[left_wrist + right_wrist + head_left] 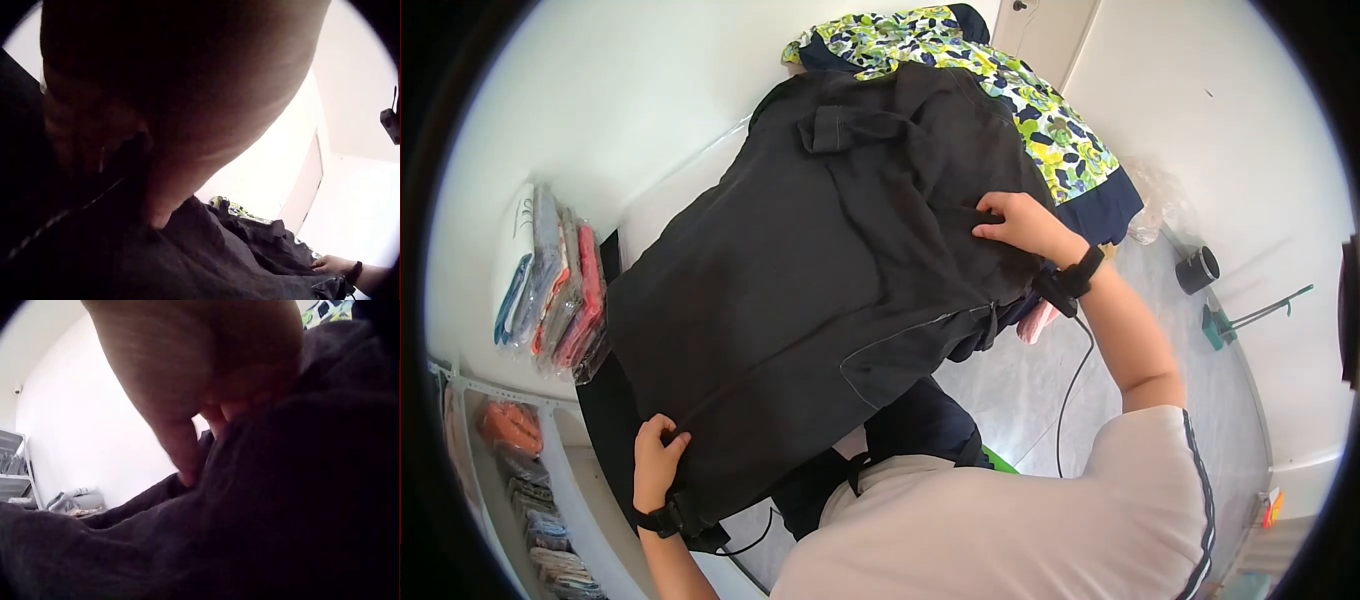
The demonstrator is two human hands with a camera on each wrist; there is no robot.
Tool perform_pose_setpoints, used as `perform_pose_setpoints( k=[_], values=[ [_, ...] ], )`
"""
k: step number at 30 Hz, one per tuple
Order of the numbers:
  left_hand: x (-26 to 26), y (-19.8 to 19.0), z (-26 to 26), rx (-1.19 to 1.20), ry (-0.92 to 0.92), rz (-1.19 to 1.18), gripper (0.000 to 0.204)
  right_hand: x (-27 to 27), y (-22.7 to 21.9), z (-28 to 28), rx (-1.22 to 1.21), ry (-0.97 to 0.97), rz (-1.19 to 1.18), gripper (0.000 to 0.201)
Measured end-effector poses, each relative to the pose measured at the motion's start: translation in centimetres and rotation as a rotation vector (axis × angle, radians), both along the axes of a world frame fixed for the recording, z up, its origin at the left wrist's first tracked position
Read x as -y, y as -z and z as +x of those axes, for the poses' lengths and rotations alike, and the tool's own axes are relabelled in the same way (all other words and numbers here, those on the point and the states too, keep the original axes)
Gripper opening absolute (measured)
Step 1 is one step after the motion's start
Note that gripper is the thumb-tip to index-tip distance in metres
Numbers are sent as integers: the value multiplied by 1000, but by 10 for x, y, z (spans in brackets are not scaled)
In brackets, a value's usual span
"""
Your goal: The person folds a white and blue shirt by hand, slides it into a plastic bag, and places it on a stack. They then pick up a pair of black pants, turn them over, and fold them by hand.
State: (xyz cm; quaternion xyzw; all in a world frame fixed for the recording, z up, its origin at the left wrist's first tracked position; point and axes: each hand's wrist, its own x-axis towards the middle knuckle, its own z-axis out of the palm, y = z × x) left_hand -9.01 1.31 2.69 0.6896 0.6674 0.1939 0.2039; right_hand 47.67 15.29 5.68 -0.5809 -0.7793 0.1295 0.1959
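Out lay the black garment, overlapping the floral cloth! Well apart from that floral cloth, the left hand had the garment's edge in a pinch; nearer the floral cloth, the right hand nipped a fold between thumb and fingers.

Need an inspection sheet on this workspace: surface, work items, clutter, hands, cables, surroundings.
Surface: mostly hidden under cloth; its material can't be told.
Work item: black cloth garment with pale stitching, spread out, creased.
Clutter: stack of folded textiles in clear plastic bags at left; yellow-green and navy floral garment, partly beneath the black one.
Left hand: pinches the black garment near its lower-left edge.
Right hand: pinches the garment's right part.
Cables: thin black cable from right wrist; another by left.
Surroundings: black cylindrical bin, green plastic dustpan at right.
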Motion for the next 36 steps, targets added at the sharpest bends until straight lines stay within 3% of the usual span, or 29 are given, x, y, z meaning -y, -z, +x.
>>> perform_pose_setpoints(
  k=[2, 4, 6, 9, 12, 14, 15, 18, 20, 22, 23, 24, 28, 33, 36],
  values=[
    [-1, -5, 0, 59, -58, -85, 23, -9, 1, 8, 68, -84, 41, 25],
    [-2, -2, -6, 67, -144, 159, 19, -14, -10, 14, -123, 113, 304, 21],
    [-5, -1, -13, 18, -149, 190, 19, -15, -19, 22, -253, 312, 341, 19],
    [-9, 1, -17, -68, -182, 153, 18, -15, -6, 28, -196, 299, 310, 20],
    [-16, 1, -18, -158, -58, 179, 22, -8, 3, 28, -188, 199, 257, 22],
    [-17, -29, -12, -196, -73, 281, 37, 3, -4, 38, -358, 164, 177, 22],
    [-16, -52, -6, -157, -142, 189, 43, 8, -3, 45, -369, 136, 232, 22],
    [-14, -137, 36, -154, -117, 143, 35, 25, -14, 53, -302, 148, 252, 17],
    [-24, -187, 74, -144, -74, 107, 31, 27, -9, 64, -198, 29, 355, 13],
    [-48, -214, 108, -165, 23, 164, 27, 24, 3, 75, -235, -4, 363, 13],
    [-70, -211, 113, 28, 68, 165, 27, 21, 11, 81, -267, 13, 344, 14],
    [-93, -218, 131, -2, 161, 124, 27, 19, 17, 84, -300, 29, 325, 15],
    [-193, -202, 191, 177, 304, -119, 34, 14, 23, 90, -399, 35, 245, 20],
    [-338, -92, 232, 248, 381, -51, 46, 10, 28, 104, -546, -34, 200, 30],
    [-378, -38, 266, 270, 328, 125, 46, 9, 31, 110, -634, -58, 194, 37]
  ],
)
